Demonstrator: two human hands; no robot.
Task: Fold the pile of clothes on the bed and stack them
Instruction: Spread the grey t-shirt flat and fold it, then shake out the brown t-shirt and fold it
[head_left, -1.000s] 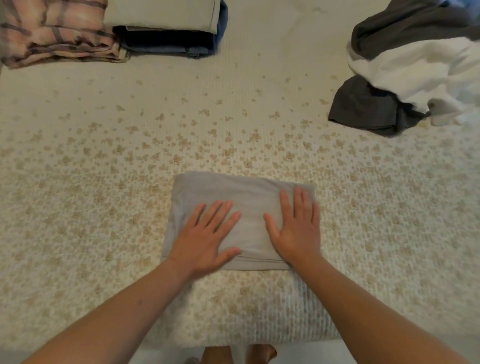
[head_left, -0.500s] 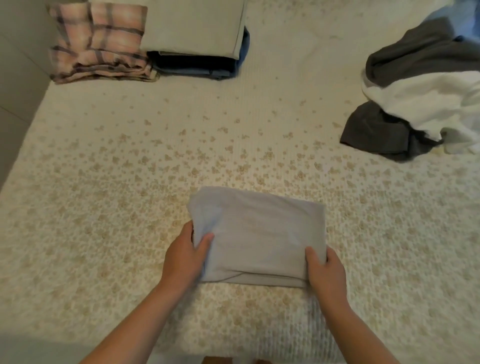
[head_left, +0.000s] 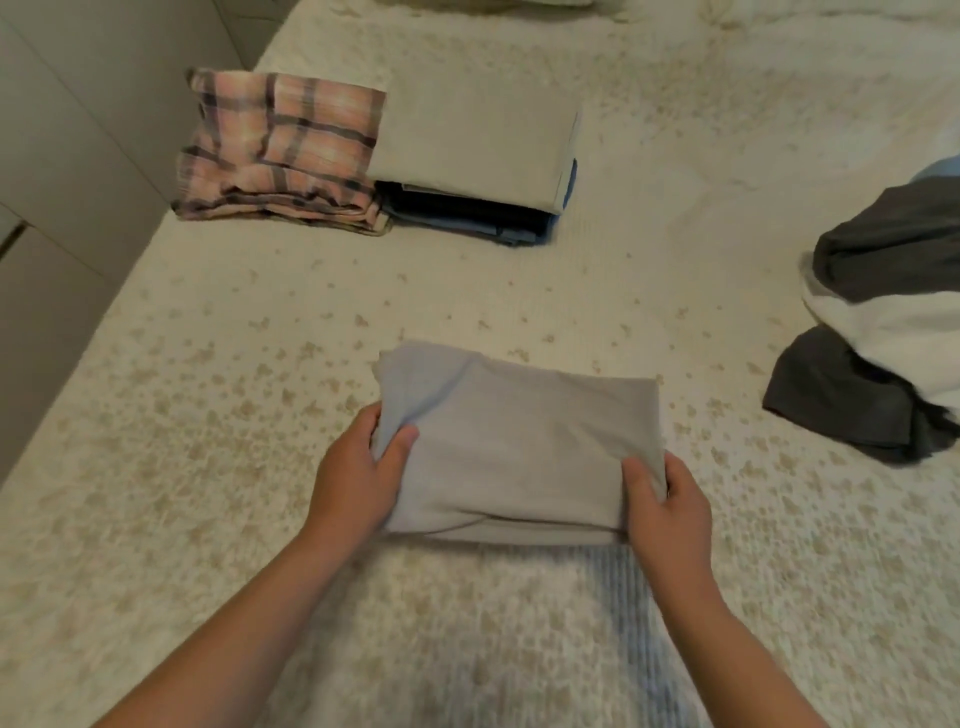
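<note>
Both hands have gone from pressing flat on top of the folded grey garment (head_left: 519, 447) to gripping its two ends, and more of the far side of the bed now shows. Low in the centre of the frame, the left hand (head_left: 358, 478) pinches the garment's left end, thumb on top and fingers tucked beneath, while the right hand (head_left: 670, 504) clasps the right end in the same way. Whether the garment is lifted clear of the floral bedspread (head_left: 208, 415) or lying on it cannot be told. At the right edge, well apart from the hands, sits the unfolded pile (head_left: 883, 338): dark grey pieces with a white one between them. Farther off, in the upper left, a folded pink plaid cloth (head_left: 280, 150) lies just beside a stack of folded clothes (head_left: 467, 166), a beige piece on top of dark and blue ones. Along the left edge runs a pale cabinet front (head_left: 67, 156).
</note>
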